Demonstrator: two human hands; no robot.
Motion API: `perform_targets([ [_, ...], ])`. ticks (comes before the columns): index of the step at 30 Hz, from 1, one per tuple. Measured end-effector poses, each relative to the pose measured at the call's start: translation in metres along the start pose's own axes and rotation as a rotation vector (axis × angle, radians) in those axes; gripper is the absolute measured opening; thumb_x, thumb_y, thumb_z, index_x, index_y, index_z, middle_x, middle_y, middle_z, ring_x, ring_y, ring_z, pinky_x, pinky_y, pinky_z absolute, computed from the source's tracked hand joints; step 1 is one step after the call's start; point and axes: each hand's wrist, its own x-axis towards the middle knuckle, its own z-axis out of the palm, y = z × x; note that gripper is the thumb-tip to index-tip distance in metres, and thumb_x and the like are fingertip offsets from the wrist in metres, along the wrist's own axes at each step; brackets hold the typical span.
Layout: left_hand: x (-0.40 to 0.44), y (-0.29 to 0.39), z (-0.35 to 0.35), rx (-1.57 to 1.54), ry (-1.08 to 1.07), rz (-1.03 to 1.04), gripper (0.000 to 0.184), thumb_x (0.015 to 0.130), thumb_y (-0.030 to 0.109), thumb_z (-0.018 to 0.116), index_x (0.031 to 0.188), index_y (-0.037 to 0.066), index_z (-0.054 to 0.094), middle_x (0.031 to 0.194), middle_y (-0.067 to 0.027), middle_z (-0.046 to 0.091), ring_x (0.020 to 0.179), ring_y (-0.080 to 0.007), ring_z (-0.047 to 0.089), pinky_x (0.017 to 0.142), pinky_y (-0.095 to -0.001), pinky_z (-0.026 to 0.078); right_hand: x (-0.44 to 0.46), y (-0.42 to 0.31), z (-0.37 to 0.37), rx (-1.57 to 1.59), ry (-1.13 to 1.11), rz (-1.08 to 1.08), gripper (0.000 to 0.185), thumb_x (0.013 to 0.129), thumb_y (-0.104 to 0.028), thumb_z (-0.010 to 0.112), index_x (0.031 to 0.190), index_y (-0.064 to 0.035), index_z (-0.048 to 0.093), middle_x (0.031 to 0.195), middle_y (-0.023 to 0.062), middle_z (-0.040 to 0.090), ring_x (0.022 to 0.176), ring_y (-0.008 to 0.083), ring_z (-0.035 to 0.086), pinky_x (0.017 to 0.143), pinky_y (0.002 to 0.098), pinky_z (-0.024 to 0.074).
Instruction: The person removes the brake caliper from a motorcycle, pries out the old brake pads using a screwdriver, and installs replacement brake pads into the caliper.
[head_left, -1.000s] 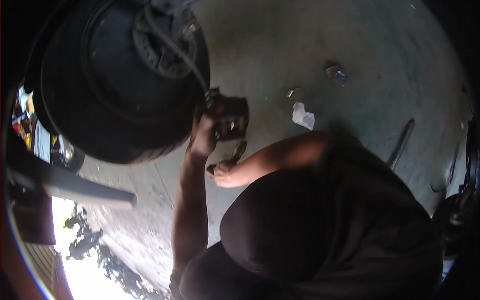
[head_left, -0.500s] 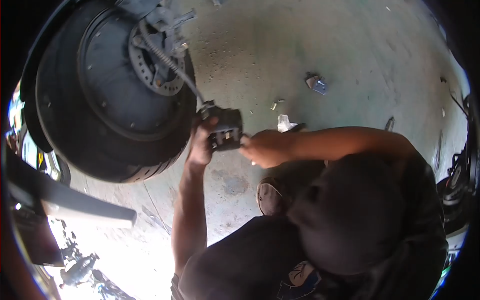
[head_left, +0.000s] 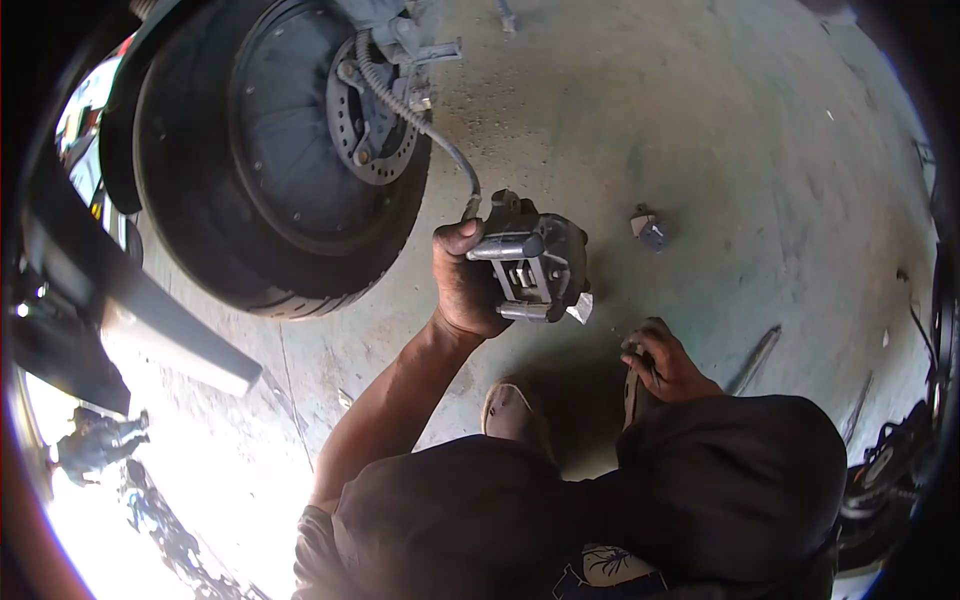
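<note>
My left hand (head_left: 468,290) is wrapped round a black brake caliper (head_left: 560,250), its thumb over the near edge. The caliper is held up off the floor, with its slot and pins facing me. A brake hose (head_left: 445,146) runs from it up towards the wheel hub. Lower and to the right, my right hand (head_left: 668,362) is beside my right foot, apart from the caliper. Its fingers are curled together; what they hold, if anything, is too small to make out.
A large tyre (head_left: 195,180) with a drilled brake disc (head_left: 345,125) stands at upper left. Brake pads (head_left: 648,230) lie on the concrete floor (head_left: 720,120). A white scrap (head_left: 580,308) shows behind the caliper. A long metal tool (head_left: 757,358) lies right of my right hand.
My right hand has left the caliper and dropped down to the right by my foot. My left hand still holds the caliper, which is turned and further right in view. My head no longer covers the legs.
</note>
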Motion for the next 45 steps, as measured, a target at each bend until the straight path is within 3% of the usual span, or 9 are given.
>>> perform_targets([
  [6, 0.002, -0.01, 0.036, 0.051, 0.062, 0.117, 0.058, 0.071, 0.056, 0.059, 0.11, 0.013, 0.059, 0.105, -0.0122, 0.062, 0.094, -0.0311, 0.061, 0.081, -0.0471, 0.05, 0.009, 0.01, -0.041, -0.261, -0.272, -0.001, 0.03, 0.079, -0.01, 0.071, 0.104, -0.0023, 0.057, 0.095, 0.0153, 0.057, 0.089, 0.0324, 0.057, 0.079, 0.0369, 0.0486],
  [10, 0.014, -0.017, 0.049, 0.079, 0.184, 0.159, 0.063, 0.071, 0.061, 0.058, 0.109, 0.011, 0.06, 0.103, -0.0125, 0.062, 0.092, -0.0293, 0.062, 0.079, -0.0443, 0.051, 0.035, 0.002, -0.076, 0.249, 0.036, 0.181, 0.033, 0.079, -0.005, 0.067, 0.11, -0.002, 0.054, 0.08, 0.0108, 0.064, 0.061, 0.0176, 0.059, 0.058, 0.0291, 0.0499],
  [12, 0.022, -0.019, 0.05, 0.118, 0.102, 0.158, 0.074, 0.07, 0.065, 0.056, 0.112, 0.004, 0.059, 0.102, -0.0141, 0.063, 0.089, -0.0297, 0.063, 0.079, -0.0433, 0.051, 0.05, -0.02, -0.098, 0.747, 0.433, 0.078, 0.03, 0.088, -0.018, 0.064, 0.112, -0.0026, 0.055, 0.096, 0.0125, 0.063, 0.066, 0.0051, 0.054, 0.049, 0.0197, 0.0409],
  [17, 0.031, -0.021, 0.064, 0.066, 0.132, 0.152, 0.067, 0.074, 0.059, 0.051, 0.112, 0.005, 0.059, 0.101, -0.014, 0.064, 0.088, -0.0313, 0.064, 0.08, -0.047, 0.051, 0.094, -0.088, -0.146, 0.981, 0.672, -0.617, 0.033, 0.096, -0.019, 0.051, 0.125, -0.0014, 0.048, 0.108, 0.0185, 0.059, 0.064, 0.007, 0.053, 0.049, 0.0204, 0.0414],
  [23, 0.033, -0.022, 0.062, 0.064, 0.139, 0.146, 0.072, 0.073, 0.06, 0.049, 0.116, 0.004, 0.059, 0.104, -0.0156, 0.064, 0.092, -0.0328, 0.063, 0.078, -0.0462, 0.052, 0.109, -0.099, -0.094, 0.876, 0.482, -0.51, 0.031, 0.099, -0.017, 0.046, 0.126, -0.0012, 0.047, 0.11, 0.019, 0.06, 0.062, 0.0088, 0.053, 0.051, 0.0221, 0.0432],
  [29, 0.029, -0.019, 0.064, 0.125, 0.133, 0.166, 0.073, 0.073, 0.061, 0.047, 0.116, 0.003, 0.058, 0.102, -0.0157, 0.064, 0.091, -0.0312, 0.064, 0.076, -0.0438, 0.053, 0.109, -0.103, -0.096, 0.636, 0.73, -0.482, 0.029, 0.095, -0.014, 0.052, 0.122, -0.0021, 0.049, 0.104, 0.0195, 0.062, 0.056, 0.0111, 0.051, 0.048, 0.0237, 0.0426],
  [41, 0.023, -0.017, 0.057, 0.151, 0.175, 0.119, 0.072, 0.072, 0.063, 0.053, 0.115, 0.005, 0.058, 0.105, -0.0158, 0.062, 0.092, -0.0313, 0.063, 0.081, -0.0455, 0.052, 0.112, -0.12, -0.104, 0.973, 0.815, -0.578, 0.025, 0.09, -0.006, 0.056, 0.113, -0.0018, 0.046, 0.099, 0.0186, 0.064, 0.057, 0.0096, 0.053, 0.05, 0.0245, 0.0457],
  [43, 0.025, -0.017, 0.042, 0.01, -0.256, 0.086, 0.074, 0.076, 0.06, 0.047, 0.116, -0.001, 0.057, 0.108, -0.0191, 0.062, 0.093, -0.0313, 0.064, 0.084, -0.044, 0.052, 0.107, -0.115, -0.077, 0.641, 0.609, -0.407, 0.029, 0.094, -0.015, 0.051, 0.119, -0.0047, 0.04, 0.099, 0.0202, 0.063, 0.062, 0.0141, 0.056, 0.052, 0.0245, 0.0459],
  [45, 0.018, -0.024, 0.051, 0.245, 0.366, 0.217, 0.079, 0.075, 0.062, 0.051, 0.122, -0.002, 0.053, 0.114, -0.0198, 0.06, 0.102, -0.032, 0.062, 0.092, -0.0451, 0.049, 0.109, -0.11, -0.078, 0.644, 0.578, -0.385, 0.027, 0.095, -0.013, 0.047, 0.119, -0.004, 0.039, 0.101, 0.0185, 0.062, 0.067, 0.0158, 0.058, 0.055, 0.0268, 0.0475],
])
